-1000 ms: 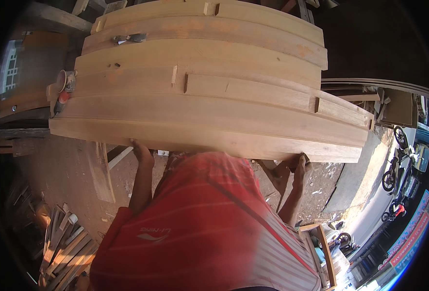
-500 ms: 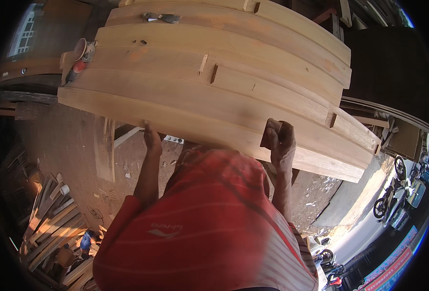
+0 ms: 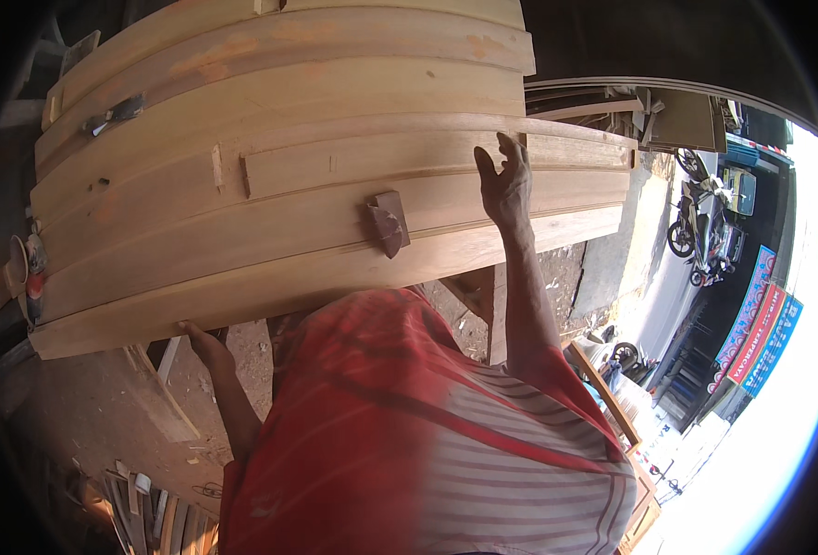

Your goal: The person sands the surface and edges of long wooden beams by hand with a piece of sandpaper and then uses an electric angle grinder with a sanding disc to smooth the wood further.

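Note:
A folded brown piece of sandpaper (image 3: 389, 225) lies on the pale wooden panel (image 3: 289, 217), which has grooves, raised strips and small cut slots. Beyond it to the right, my right hand (image 3: 509, 180) is open over the panel's far part, fingers apart and nothing in them. My left hand (image 3: 207, 343) holds the near edge of the panel toward its left end. Its thumb shows at the edge, while the other fingers are hidden below.
A red and grey power tool with a round disc (image 3: 31, 268) rests at the panel's left end. A small dark-handled tool (image 3: 115, 114) lies farther back. Wood scraps (image 3: 154, 509) are piled on the floor at lower left. Motorbikes (image 3: 696, 217) stand outside at right.
My right hand has let go of the sandpaper, leaving it on the panel, and moved away to the right. The view has turned toward the right. My left hand stays at the near edge.

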{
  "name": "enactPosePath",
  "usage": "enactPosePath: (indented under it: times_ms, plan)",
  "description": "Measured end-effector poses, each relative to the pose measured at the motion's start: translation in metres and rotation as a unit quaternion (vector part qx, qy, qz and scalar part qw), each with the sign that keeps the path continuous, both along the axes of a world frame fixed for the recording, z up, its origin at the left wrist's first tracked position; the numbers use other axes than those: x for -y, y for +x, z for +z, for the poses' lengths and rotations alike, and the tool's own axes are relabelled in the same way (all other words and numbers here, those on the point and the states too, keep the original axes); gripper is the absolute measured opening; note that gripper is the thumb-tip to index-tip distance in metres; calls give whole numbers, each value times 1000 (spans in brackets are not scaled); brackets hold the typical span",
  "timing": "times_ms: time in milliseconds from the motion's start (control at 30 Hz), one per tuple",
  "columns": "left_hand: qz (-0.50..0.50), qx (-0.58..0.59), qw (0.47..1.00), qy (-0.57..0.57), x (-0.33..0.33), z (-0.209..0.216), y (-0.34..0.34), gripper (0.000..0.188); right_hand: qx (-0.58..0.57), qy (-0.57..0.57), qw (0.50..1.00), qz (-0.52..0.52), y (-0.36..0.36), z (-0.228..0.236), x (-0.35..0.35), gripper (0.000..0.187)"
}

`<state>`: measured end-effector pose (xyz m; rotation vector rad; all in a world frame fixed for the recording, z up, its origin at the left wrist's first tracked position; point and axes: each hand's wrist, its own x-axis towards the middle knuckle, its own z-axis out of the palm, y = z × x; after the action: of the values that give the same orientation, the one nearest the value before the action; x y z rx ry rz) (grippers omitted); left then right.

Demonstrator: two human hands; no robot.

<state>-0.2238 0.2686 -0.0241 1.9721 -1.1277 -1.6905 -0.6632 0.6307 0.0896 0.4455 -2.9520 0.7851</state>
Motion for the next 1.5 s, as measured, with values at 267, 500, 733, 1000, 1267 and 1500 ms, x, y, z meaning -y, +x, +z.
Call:
enactPosePath:
  times_ms: [267, 500, 733, 1000, 1267, 1500]
  plan:
    - [23, -44, 998, 32, 10, 0, 4, 83, 139, 34, 989, -32, -26, -6, -19, 59]
    - [34, -43, 998, 26, 2, 17, -11, 79, -47, 152, 985, 67, -18, -36, -29, 51]
    - [82, -97, 990, 62, -4, 25, -34, 72, 21, 62, 998, 15, -47, -32, -46, 43]
    - [43, 47, 998, -28, -34, 26, -30, 75, -132, 66, 989, 19, -158, -32, -101, 49]
    - [-5, 167, 974, -153, -85, 50, -32, 80, 95, 61, 988, 101, -211, -103, -155, 55]
    - [-30, 213, 949, -231, -86, 53, -17, 73, -193, -40, 968, 157, -142, -49, -57, 56]
